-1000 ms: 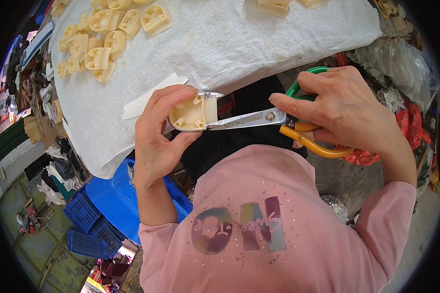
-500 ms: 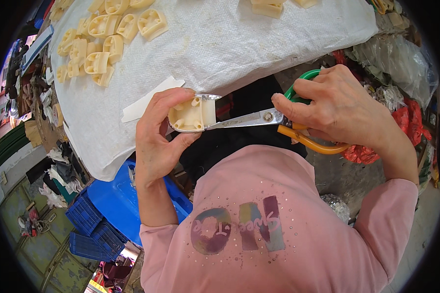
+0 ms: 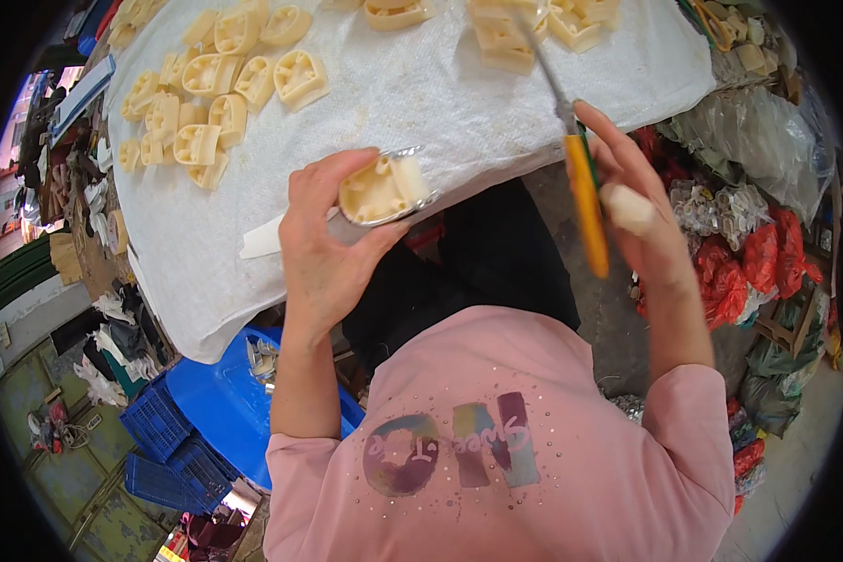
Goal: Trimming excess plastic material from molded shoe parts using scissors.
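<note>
At the left hand we find the fingers on the far edge and the thumb on the near edge, grasping a cream part; its open, hollow side faces up, and a shiny silver edging runs along part of its rim. The part is held at the near edge of the sheet. We record the right hand well apart from it, closed about the scissors at their orange and green handles. The blades point away from the body, over the sheet; they are blurred, and we cannot tell whether they stand apart. A pale patch shows at one digit of this hand, too blurred to identify. Just beside the left hand lies a white strip. Further out, we note loose parts grouped on the sheet's left, with a second group at its far side, near the blade tips. Below and left of the sheet stands a blue tub containing scraps, with blue crates beside it. Red bags lie to the right.
</note>
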Tool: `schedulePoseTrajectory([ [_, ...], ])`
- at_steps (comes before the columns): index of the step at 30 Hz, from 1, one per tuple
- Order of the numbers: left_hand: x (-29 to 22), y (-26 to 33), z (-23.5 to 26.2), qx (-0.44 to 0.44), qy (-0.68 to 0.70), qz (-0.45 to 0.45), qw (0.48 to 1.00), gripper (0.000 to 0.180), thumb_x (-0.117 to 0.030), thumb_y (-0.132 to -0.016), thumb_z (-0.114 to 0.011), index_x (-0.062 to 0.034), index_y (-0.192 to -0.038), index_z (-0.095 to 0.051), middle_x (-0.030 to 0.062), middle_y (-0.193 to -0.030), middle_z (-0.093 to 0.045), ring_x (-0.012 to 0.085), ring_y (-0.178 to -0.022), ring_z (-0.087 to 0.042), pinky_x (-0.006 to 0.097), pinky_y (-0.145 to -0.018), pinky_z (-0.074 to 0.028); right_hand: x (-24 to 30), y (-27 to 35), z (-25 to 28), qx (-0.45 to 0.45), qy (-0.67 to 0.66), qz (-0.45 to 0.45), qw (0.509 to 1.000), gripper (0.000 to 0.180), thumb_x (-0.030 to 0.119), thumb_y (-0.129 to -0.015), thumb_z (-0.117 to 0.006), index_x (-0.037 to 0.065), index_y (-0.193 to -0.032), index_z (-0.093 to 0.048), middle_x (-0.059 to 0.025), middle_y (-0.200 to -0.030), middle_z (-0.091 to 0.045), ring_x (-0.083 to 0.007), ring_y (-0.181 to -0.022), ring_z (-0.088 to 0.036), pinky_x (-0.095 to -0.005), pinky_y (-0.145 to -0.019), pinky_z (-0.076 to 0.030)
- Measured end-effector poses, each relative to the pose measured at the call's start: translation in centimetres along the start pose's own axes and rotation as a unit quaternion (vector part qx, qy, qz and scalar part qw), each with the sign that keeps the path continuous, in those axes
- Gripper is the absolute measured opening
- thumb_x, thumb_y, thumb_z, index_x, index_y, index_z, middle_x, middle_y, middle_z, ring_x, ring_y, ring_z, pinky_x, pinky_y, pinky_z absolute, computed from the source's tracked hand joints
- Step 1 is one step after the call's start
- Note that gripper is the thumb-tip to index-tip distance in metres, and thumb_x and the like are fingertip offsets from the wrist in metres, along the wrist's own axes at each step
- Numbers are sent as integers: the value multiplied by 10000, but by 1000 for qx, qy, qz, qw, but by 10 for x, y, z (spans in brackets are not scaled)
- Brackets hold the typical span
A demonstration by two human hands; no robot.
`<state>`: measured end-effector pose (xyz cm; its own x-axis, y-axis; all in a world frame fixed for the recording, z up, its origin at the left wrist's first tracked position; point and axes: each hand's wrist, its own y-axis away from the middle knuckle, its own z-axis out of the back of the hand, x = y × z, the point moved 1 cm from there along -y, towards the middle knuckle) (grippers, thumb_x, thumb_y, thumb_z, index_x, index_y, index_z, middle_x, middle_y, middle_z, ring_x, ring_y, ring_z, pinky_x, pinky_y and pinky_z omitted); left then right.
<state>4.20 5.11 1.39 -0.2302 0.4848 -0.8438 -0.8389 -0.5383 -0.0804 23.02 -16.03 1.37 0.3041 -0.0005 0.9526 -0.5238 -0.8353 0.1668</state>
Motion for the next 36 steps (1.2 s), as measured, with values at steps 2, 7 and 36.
schedulePoseTrajectory([
  [2, -9, -17, -16, -4, -106, -83, 991, 620, -15, -595, -767, -31, -1179, -559, 107, -1125, -560, 245, -1044, -532, 323, -935, -408, -15, -2, -4, 42, -241, 62, 968, 784, 294, -809, -584, 1, -1444, -232, -68, -1084, -482, -123, -935, -492, -228, -839, -394],
  [7, -14, -29, -36, 7, -255, -115, 960, 629, -13, -604, -759, -55, -1202, -567, 128, -1118, -552, 274, -1031, -531, 344, -901, -435, -5, -21, -36, -19, -155, 106, 982, 671, 54, -777, -453, -26, -1417, -267, -120, -1132, -537, -174, -979, -546, -302, -942, -413],
  [36, -4, -38, -29, 41, -148, -33, 988, 653, 130, -555, -705, -86, -1167, -629, 94, -1076, -598, 231, -1018, -577, 324, -888, -465, -37, -56, -57, -31, -299, 129, 945, 404, 34, -863, -441, 17, -1263, -388, -52, -838, -482, -114, -716, -466, -254, -658, -398],
])
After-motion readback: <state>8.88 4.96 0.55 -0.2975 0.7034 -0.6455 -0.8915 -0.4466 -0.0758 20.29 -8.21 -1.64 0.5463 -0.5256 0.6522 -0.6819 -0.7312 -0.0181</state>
